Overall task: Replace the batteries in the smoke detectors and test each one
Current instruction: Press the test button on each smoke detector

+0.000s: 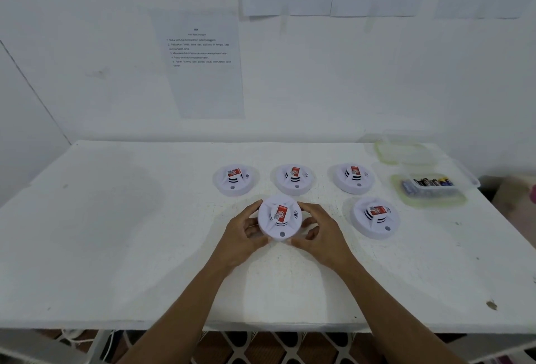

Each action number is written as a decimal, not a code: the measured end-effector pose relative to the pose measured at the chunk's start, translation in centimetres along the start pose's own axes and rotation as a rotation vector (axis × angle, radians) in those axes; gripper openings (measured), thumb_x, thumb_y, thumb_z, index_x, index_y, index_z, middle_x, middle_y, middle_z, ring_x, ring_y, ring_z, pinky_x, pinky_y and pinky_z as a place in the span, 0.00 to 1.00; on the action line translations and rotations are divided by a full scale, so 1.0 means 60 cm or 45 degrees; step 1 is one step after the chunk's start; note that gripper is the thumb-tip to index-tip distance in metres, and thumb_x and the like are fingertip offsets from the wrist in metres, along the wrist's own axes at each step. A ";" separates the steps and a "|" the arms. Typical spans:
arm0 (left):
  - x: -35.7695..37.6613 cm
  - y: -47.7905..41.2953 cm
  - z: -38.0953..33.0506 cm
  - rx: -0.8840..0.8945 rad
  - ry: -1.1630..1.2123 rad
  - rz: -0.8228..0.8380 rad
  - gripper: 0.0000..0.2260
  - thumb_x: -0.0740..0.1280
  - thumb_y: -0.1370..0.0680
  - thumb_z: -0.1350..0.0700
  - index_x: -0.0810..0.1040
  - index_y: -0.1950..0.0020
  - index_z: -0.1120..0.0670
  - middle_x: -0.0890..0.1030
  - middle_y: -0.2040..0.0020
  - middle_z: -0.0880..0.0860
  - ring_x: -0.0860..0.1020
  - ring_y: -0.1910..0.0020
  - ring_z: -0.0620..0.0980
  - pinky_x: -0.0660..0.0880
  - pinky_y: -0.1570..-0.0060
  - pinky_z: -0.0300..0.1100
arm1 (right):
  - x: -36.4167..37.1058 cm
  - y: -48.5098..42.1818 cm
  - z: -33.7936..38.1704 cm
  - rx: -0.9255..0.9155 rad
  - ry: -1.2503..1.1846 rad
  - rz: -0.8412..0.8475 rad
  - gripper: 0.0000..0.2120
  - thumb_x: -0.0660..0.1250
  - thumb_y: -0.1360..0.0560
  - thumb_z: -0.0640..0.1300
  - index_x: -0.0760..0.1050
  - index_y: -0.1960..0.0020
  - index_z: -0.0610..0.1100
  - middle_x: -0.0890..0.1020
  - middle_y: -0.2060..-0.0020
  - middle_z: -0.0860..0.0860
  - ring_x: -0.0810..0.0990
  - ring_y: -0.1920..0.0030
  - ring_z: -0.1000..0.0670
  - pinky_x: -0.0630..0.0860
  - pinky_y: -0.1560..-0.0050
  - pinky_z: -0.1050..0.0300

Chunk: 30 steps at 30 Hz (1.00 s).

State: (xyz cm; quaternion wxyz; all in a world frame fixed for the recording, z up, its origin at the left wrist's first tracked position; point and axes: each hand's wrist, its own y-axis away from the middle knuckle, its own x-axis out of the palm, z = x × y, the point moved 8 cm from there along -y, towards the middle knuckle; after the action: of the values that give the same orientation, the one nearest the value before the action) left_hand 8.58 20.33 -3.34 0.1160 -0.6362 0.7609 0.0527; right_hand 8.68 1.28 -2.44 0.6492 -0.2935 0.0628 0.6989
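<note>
White plastic, with a red label on its raised centre, the smoke detector (280,218) sits between both hands, midway across the table (116,233). The left hand (243,237) curls round its left rim and the right hand (322,236) round its right rim. I cannot tell whether it rests on the table. A row of three detectors (294,179) lies beyond it, and a fifth detector (375,217) lies to its right. Near the far right corner a clear container (406,189) holds batteries (432,182), with its lid (403,150) behind it.
</note>
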 end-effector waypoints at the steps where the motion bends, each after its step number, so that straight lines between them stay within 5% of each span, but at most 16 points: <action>1: 0.000 0.000 0.000 0.003 -0.013 0.002 0.30 0.75 0.28 0.66 0.71 0.30 0.47 0.80 0.37 0.44 0.79 0.40 0.43 0.77 0.43 0.37 | 0.000 0.000 0.000 0.006 0.000 0.002 0.33 0.79 0.37 0.54 0.72 0.35 0.51 0.77 0.42 0.59 0.80 0.51 0.56 0.79 0.58 0.62; 6: -0.002 -0.002 0.006 -0.017 -0.096 0.044 0.32 0.76 0.29 0.63 0.70 0.28 0.47 0.80 0.36 0.43 0.79 0.39 0.43 0.77 0.41 0.39 | 0.002 0.000 -0.001 0.039 0.003 0.007 0.33 0.80 0.37 0.51 0.73 0.35 0.53 0.78 0.43 0.59 0.79 0.51 0.58 0.77 0.57 0.67; 11: -0.029 -0.003 -0.002 0.049 -0.458 0.085 0.32 0.79 0.32 0.58 0.68 0.40 0.34 0.74 0.48 0.20 0.72 0.44 0.25 0.68 0.46 0.23 | 0.025 -0.007 0.004 0.064 0.199 0.126 0.32 0.78 0.37 0.55 0.73 0.35 0.52 0.78 0.46 0.59 0.75 0.49 0.56 0.73 0.50 0.62; 15: -0.053 -0.014 0.006 0.061 -0.553 0.051 0.31 0.76 0.37 0.38 0.71 0.36 0.36 0.75 0.40 0.32 0.71 0.39 0.33 0.67 0.37 0.36 | 0.034 -0.021 0.007 0.075 0.358 0.142 0.31 0.75 0.39 0.60 0.74 0.38 0.55 0.79 0.48 0.59 0.71 0.47 0.53 0.70 0.46 0.53; 18: -0.056 -0.026 0.012 0.085 -0.593 0.076 0.33 0.75 0.37 0.36 0.75 0.34 0.44 0.79 0.38 0.42 0.75 0.38 0.45 0.69 0.34 0.50 | 0.036 -0.029 0.011 0.104 0.399 0.149 0.32 0.71 0.40 0.63 0.74 0.38 0.54 0.78 0.49 0.59 0.69 0.45 0.53 0.68 0.45 0.52; 25: -0.061 -0.028 0.012 0.083 -0.561 0.050 0.32 0.74 0.39 0.38 0.74 0.37 0.42 0.77 0.39 0.39 0.74 0.38 0.42 0.69 0.33 0.49 | 0.042 -0.028 0.018 0.128 0.456 0.153 0.34 0.69 0.39 0.63 0.71 0.35 0.54 0.77 0.45 0.59 0.69 0.43 0.53 0.61 0.48 0.56; 30: -0.058 -0.024 0.001 0.068 -0.563 0.004 0.42 0.72 0.37 0.37 0.65 0.26 0.48 0.67 0.29 0.43 0.63 0.29 0.42 0.61 0.30 0.42 | 0.027 -0.019 0.019 0.114 0.339 0.120 0.35 0.74 0.35 0.58 0.70 0.31 0.50 0.74 0.40 0.58 0.69 0.40 0.54 0.64 0.40 0.56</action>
State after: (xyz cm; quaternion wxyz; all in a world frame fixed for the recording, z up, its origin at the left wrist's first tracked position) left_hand 10.56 23.39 -2.45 0.2966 -0.6047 0.7191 0.1710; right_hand 9.42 3.40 -1.97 0.6142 -0.3509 0.1931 0.6800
